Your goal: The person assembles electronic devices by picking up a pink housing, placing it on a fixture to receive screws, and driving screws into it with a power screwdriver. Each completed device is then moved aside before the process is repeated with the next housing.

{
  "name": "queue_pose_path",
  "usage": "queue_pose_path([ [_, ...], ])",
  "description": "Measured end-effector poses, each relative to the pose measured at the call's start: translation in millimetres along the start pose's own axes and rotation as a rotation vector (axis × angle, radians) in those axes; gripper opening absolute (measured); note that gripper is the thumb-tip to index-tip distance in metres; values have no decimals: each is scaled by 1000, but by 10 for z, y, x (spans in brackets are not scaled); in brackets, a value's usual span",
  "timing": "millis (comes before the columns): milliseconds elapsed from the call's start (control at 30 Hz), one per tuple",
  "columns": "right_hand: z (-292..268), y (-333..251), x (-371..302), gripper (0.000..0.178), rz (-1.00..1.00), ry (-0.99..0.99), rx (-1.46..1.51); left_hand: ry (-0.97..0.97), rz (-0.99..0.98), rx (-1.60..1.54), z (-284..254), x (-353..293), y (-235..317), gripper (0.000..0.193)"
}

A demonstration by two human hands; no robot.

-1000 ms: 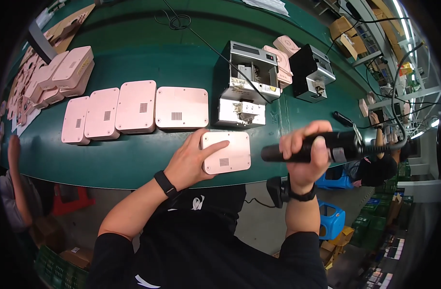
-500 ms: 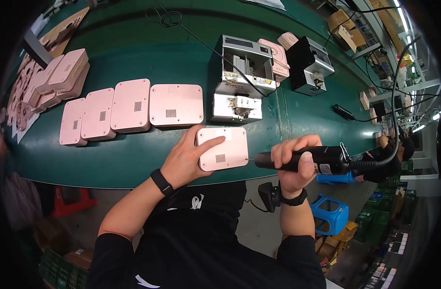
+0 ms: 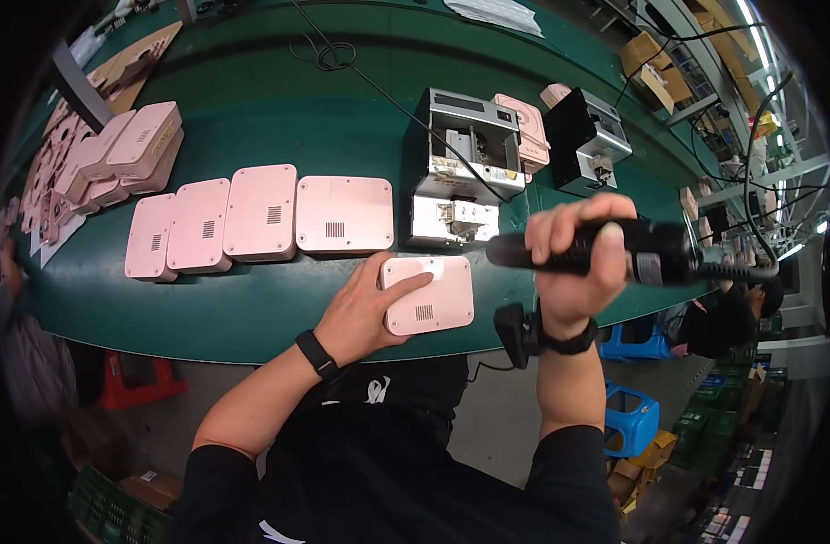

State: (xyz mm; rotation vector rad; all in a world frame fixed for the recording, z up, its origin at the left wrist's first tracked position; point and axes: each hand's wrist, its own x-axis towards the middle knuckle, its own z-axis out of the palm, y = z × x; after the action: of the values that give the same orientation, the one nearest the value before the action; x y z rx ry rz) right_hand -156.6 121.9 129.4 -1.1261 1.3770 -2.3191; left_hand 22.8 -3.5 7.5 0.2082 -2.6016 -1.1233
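Four pink plastic housings [image 3: 261, 225] are laid in a row on the green workbench [image 3: 252, 109], to the left of the silver screw-feeder machine [image 3: 462, 168]; a fifth pink housing [image 3: 430, 296] is set apart just in front of that machine, near the bench's front edge; it lies flat with its small vent grille showing. The left hand [image 3: 365, 313] is spread over the left part of this housing, the fingers resting flat on its top and pinning it down; nothing is gripped in it. The right hand [image 3: 573, 263] is closed firmly around a black electric screwdriver [image 3: 614, 252], held level in the air to the right of the machine and clear of the housing; its cable trails off to the right. A black box-shaped unit [image 3: 587, 140] stands just right of the machine, with more pink parts [image 3: 522, 127] tucked between the two; a stack of pink housings [image 3: 134, 145] is piled well to the machine's left.

A slip is judged possible: the housing is pressed on one side only and sits close to the bench edge, so a push from the driver tip could pivot it or slide it off; a tilted bit could also skid and mar the plastic; the trailing cable might tug the tool off line.
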Motion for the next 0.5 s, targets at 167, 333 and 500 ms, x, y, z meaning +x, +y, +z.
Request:
queue_pose_path([
  [167, 45, 131, 159, 25, 29, 37, -129, 10, -5, 0, 4, -5, 3, 77],
  [333, -2, -16, -180, 30, 146, -51, 10, 10, -20, 3, -10, -18, -25, 76],
  [500, 138, -295, -527, 37, 186, -101, 2, 22, -2, -7, -8, -10, -41, 75],
])
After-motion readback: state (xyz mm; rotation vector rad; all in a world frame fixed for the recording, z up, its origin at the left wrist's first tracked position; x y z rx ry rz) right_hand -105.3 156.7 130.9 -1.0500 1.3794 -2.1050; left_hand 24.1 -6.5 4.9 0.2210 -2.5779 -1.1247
